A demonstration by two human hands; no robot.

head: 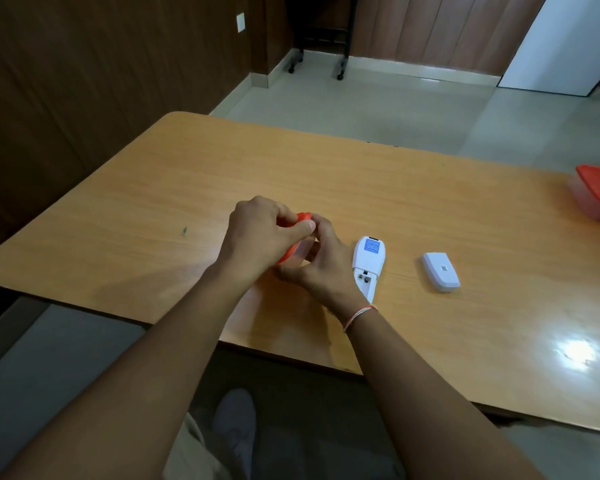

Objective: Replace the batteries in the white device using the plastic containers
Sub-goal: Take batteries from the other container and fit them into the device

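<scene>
Both my hands meet over the table [153,188], just left of the white device [368,263]. My left hand [260,233] pinches the orange lid [300,218] of a small clear container [300,252], thumb pressed on the lid's edge. My right hand [321,263] cups that container from below and behind, fingers curled round it. I see the device lying face down, its battery bay open toward me. Right of the device lies its white cover [440,271], apart from it. Far right of the device, at the frame edge, sits a second container [598,194] with a red lid.
</scene>
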